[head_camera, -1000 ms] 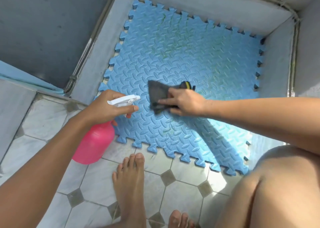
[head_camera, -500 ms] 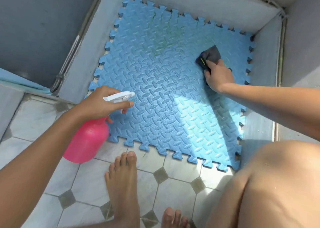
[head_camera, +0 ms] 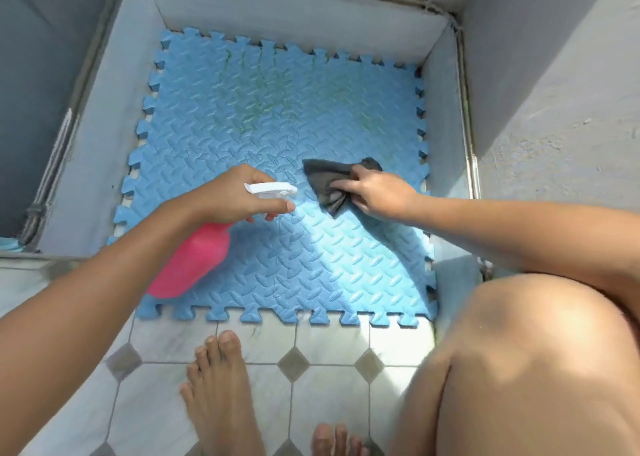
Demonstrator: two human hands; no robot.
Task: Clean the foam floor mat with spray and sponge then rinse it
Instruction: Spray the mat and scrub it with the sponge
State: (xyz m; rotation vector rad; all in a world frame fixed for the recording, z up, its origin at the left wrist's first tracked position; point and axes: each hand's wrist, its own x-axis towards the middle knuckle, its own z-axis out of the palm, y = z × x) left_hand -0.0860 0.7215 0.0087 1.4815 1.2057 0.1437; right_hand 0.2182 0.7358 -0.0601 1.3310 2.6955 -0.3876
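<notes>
While crouched on the tiled floor [head_camera: 332,379], held a pink spray bottle [head_camera: 194,261] in the left hand [head_camera: 232,199], fingers wrapped round its white trigger head; contents hidden by the opaque body. Pressed a dark sponge cloth [head_camera: 329,185] onto the blue foam mat [head_camera: 277,247] under the right hand [head_camera: 377,192]. Judged mid-scrub: greenish stains [head_camera: 256,105] remained farther up, rinsing not yet begun.

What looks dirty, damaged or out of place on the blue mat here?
Greenish streaks stain the far half of the foam mat, away from the dark cloth under the right hand. Nothing looks torn or spilled.
</notes>
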